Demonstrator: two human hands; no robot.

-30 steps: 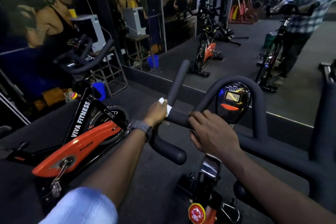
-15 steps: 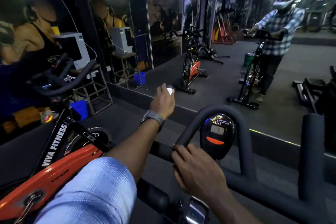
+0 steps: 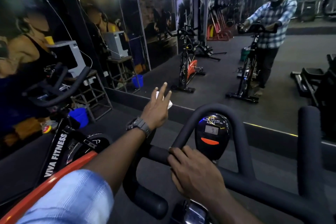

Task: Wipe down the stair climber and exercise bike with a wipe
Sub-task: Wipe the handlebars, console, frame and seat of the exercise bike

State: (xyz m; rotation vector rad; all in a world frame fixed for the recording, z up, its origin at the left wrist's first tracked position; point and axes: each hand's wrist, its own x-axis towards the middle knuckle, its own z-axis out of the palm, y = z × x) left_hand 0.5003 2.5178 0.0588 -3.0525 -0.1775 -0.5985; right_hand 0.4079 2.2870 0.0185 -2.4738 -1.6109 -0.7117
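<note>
I stand at the black exercise bike, whose padded handlebar (image 3: pixel 241 143) loops around a small console (image 3: pixel 211 132). My left hand (image 3: pixel 156 109) reaches forward over the top of the left handlebar horn and hides it. Its fingers are straight and spread, and the white wipe (image 3: pixel 170 104) shows beneath them. My right hand (image 3: pixel 196 171) lies on the crossbar just left of the console, fingers curled over the padding. The right horn (image 3: pixel 309 151) stands upright at the right. No stair climber is clearly in view.
A second bike (image 3: pixel 54 152) with an orange frame, marked VIVA FITNESS, stands close on my left. Beyond it are a blue bucket (image 3: pixel 79 116) and a metal stand (image 3: pixel 96 94) carrying a white machine. A wall mirror (image 3: pixel 218 82) ahead reflects me and the bikes.
My left hand has slid with the wipe up the left horn from its base to the tip, and its fingers have straightened. The right hand has stayed on the crossbar. The view tilted up.
</note>
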